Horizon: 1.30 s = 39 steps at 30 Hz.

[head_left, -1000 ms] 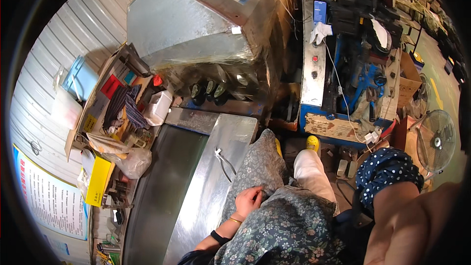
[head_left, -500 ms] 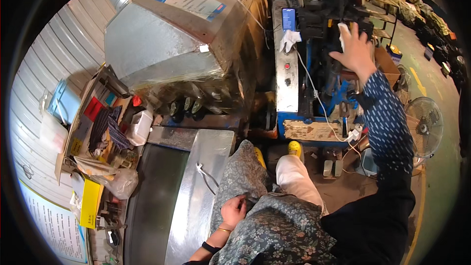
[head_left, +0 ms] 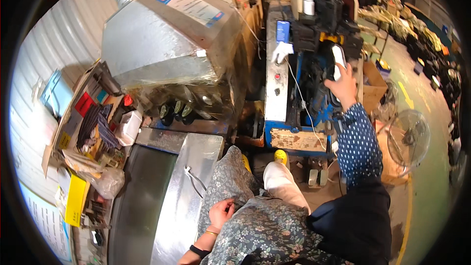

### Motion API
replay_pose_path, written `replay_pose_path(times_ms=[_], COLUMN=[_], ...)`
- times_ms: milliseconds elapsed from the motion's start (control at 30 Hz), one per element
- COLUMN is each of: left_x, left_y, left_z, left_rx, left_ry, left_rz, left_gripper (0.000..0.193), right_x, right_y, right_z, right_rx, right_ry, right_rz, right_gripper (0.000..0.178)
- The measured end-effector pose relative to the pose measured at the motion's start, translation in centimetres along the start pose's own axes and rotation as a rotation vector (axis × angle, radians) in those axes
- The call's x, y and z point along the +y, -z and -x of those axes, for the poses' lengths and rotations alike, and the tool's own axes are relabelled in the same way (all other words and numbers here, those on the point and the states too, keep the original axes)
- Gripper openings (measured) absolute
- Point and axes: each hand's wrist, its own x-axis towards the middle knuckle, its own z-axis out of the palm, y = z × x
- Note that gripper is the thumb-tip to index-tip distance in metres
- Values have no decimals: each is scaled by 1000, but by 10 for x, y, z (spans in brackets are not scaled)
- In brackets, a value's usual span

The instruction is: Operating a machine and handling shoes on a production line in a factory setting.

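My right hand (head_left: pixel 344 87) reaches forward over the dark machine (head_left: pixel 310 81), its thumb to the left and fingers curled at the near end of a white sole-shaped piece (head_left: pixel 337 59) with a dark rim. The piece points away from me, and its near end is partly hidden by the hand. My left hand (head_left: pixel 222 212) rests on the floral apron (head_left: pixel 274 221) over my lap. Its fingers are curled in, and nothing shows between them. Beside it, pincers (head_left: pixel 195 181) lie on the shiny metal plate (head_left: pixel 179 211).
A metal hood (head_left: pixel 157 39) stands ahead left, with dark glossy shoes (head_left: pixel 179 113) in its opening. A cluttered shelf (head_left: pixel 91 118) is at the left. On the machine are a white bottle (head_left: pixel 308 6), a white cloth (head_left: pixel 282 51) and a cable (head_left: pixel 299 93). A fan (head_left: pixel 408 140) stands right.
My right hand has come back toward me, its spread fingers now curled closer at the white piece, which shows more fully. The view has shifted slightly; my left hand stays on the apron.
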Motion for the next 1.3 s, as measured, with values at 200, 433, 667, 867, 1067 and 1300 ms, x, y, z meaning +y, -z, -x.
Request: replay_pose_path(times_ms=[200,433,667,867,1067,1300], left_x=[17,63,0,-20,-105,-117], left_y=[18,26,116,112,123,111], left_z=[-22,-118,-73,-37,-2,53], left_rx=[-285,-226,-389,-763,130,437], left_ry=[206,151,397,182,512,782], left_rz=[602,1883,794,706,684,865], left_gripper=[20,65,70,70,36,20], right_x=[-34,-152,-150,-104,-113,-230], right_y=[22,2,-42,-38,-34,-150], right_z=[97,297,283,350,381,297], right_rx=[128,-605,-1861,-1935,-1785,-1276], right_ry=[391,633,-300,-655,-975,-625], right_rz=[-297,-1035,-1548,-911,-1152,-1349], right_gripper=[85,116,83,54,68,51])
